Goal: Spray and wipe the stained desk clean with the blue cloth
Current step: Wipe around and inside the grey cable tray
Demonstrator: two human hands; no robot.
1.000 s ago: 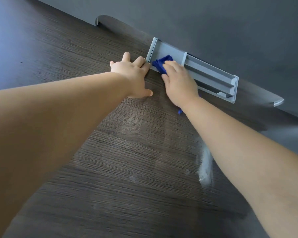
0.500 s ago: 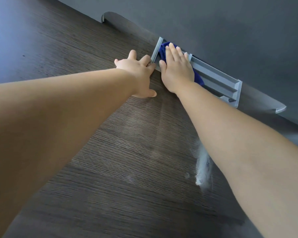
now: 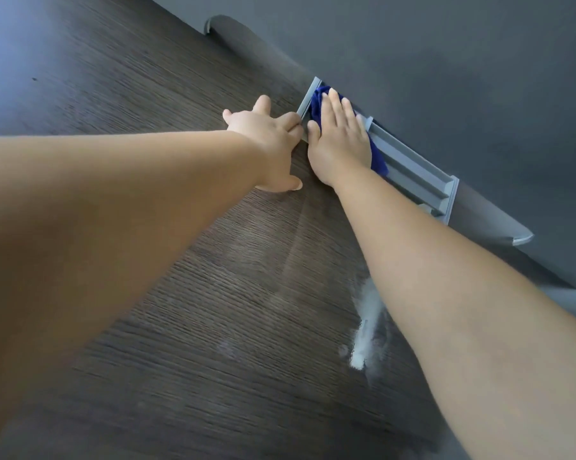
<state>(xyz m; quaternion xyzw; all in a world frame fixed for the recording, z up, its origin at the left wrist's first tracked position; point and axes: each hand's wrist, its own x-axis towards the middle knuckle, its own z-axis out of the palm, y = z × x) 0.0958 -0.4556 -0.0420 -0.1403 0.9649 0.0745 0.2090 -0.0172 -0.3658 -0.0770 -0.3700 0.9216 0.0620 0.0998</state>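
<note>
- Pressing flat, right hand (image 3: 339, 137) pins blue cloth (image 3: 317, 102) into grey tray (image 3: 412, 175), upper centre of frame, fingers straight.
- Left hand (image 3: 266, 142) just beside it, palm down on surface (image 3: 147, 111), fingertips touching tray's end.
- Both arms stretched out.
- White streak (image 3: 366, 327) lower right.

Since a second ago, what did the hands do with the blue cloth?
The right hand flattened and pushed the blue cloth farther into the grey tray, toward the wall. The left hand stayed braced at the tray's end; the white smear remains on the desk.
</note>
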